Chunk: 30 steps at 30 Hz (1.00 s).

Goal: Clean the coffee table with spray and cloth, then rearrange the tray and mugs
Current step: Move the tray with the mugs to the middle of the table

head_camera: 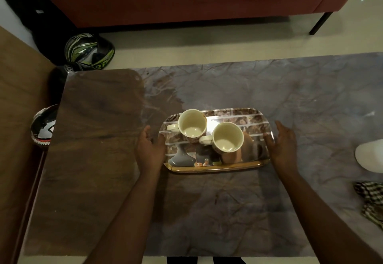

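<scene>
We are reaching both arms forward: our left hand [149, 147] and right hand [284, 145] are flanking the tray [217, 165], fingers relaxed, touching its short edges. Two mugs [192, 125] are standing on it, mid-table [228, 212].

no readable text, labels or numbers anywhere

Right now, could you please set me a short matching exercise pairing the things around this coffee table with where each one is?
Things:
1. mugs
2. left hand
3. right hand
4. green helmet

Places:
A. on the floor beyond the table's far left corner
B. at the tray's right edge
C. standing on the tray
D. at the tray's left edge

Pairs: 1-C, 2-D, 3-B, 4-A
</scene>
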{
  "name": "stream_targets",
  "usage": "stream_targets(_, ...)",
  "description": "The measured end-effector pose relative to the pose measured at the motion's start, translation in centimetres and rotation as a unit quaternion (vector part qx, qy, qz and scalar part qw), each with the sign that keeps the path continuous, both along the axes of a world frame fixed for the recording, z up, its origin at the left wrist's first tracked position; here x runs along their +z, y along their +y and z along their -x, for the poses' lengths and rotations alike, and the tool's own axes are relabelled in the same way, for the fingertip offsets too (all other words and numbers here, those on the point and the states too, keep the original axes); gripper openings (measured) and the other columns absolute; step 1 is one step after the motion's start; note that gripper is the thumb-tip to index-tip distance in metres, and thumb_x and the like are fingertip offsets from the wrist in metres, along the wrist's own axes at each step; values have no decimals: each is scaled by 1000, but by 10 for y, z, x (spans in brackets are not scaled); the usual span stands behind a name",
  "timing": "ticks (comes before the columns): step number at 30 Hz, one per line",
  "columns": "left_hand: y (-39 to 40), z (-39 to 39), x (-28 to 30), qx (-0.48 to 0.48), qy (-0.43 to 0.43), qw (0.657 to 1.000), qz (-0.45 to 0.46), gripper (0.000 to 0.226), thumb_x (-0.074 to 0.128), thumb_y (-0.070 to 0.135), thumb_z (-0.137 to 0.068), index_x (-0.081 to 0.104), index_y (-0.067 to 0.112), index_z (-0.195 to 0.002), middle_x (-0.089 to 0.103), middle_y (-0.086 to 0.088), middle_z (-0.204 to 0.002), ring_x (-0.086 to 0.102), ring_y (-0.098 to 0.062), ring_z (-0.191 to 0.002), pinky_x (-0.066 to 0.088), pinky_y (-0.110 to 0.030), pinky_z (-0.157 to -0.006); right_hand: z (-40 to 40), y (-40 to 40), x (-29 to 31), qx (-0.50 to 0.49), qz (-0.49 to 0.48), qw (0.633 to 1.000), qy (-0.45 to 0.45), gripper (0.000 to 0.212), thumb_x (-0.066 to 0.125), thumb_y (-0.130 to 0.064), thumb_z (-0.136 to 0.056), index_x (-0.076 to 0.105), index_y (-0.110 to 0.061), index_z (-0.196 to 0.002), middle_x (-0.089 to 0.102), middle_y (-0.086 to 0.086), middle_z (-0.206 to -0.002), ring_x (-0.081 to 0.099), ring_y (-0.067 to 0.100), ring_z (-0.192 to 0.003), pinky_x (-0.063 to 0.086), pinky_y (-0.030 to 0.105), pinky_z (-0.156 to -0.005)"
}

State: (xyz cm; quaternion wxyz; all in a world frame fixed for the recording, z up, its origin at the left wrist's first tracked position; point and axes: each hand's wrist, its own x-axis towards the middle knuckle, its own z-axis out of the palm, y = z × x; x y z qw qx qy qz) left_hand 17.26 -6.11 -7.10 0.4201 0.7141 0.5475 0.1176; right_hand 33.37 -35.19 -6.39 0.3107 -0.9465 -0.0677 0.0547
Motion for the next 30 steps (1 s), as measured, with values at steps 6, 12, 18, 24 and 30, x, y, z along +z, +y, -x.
stream_targets(6,-11,16,-10,-19,89,993,77,16,68,20,-86,71,14,-101,74,-9,-92,69,-29,-85,58,-43,-77,13,-4,-24,-54,-32,995,72,37,41,-27,-74,63,-6,-95,62,22,-84,59,36,-78,43,31,-66)
stream_targets(12,2,6,-13,-31,73,995,55,14,67,8,-83,72,13,-95,75,-11,-88,70,-29,-79,59,-43,-74,19,0,-32,-74,-38,995,62,41,39,-24,-73,62,-7,-102,62,20,-86,59,35,-80,52,42,-73)
stream_targets(18,10,4,-20,-58,91,993,41,9,68,10,-81,72,15,-88,75,-12,-85,71,-31,-77,59,-45,-71,19,-1,-38,-78,-31,994,68,29,47,-18,-76,61,-7,-99,61,20,-87,59,34,-80,51,39,-73)
stream_targets(24,8,2,-17,-57,94,993,46,14,67,12,-84,72,11,-97,75,-12,-89,71,-30,-82,58,-44,-76,16,-2,-45,-80,-25,993,85,22,54,-6,-82,61,-6,-103,61,21,-96,59,31,-80,43,28,-70)
stream_targets(30,3,-3,25,11,46,999,9,34,61,18,-90,62,13,-123,67,-12,-119,63,-25,-101,51,-36,-85,17,7,-1,-36,-6,999,-5,43,49,-23,-86,53,-3,-123,51,26,-121,46,35,-110,35,33,-89)
